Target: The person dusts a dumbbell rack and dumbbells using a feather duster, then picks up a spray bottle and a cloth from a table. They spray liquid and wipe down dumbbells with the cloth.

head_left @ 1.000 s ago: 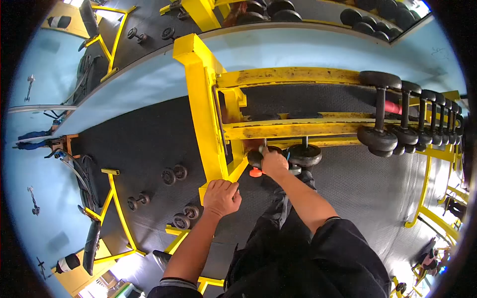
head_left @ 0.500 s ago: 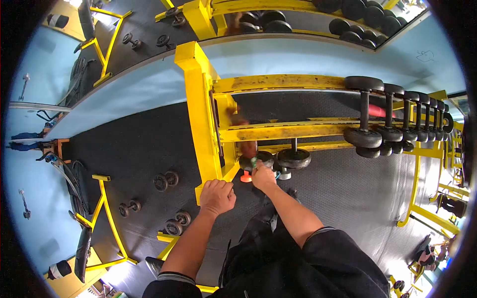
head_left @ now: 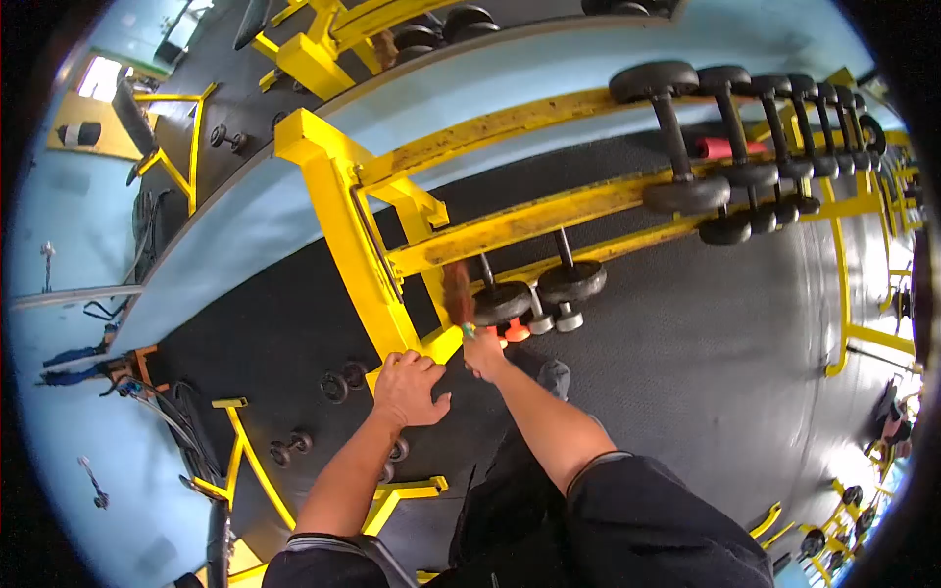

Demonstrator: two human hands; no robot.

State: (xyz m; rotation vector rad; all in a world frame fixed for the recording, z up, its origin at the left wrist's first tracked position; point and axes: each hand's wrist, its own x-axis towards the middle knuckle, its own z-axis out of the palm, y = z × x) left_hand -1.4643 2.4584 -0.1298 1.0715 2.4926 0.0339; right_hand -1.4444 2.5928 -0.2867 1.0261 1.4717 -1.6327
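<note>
My left hand rests on the lower end of the yellow rack's upright, thumb spread apart and nothing held. In my right hand is a brush with a greenish handle and blurred brown bristles. The bristles lie beside the rack's lower rails, close to the upright. Just right of the brush, large black dumbbells sit on the lower tier. Below them are small grey dumbbells and an orange dumbbell, partly hidden near my right hand.
Several black dumbbells line the upper tier to the right. Loose dumbbells lie on the black floor at left, near a yellow bench frame. A mirror runs along the blue wall. My shoe shows below the rack.
The view has turned, so the rack now slants up to the right. My right hand has moved the brush a little left, nearer the upright. My left hand stays on the frame.
</note>
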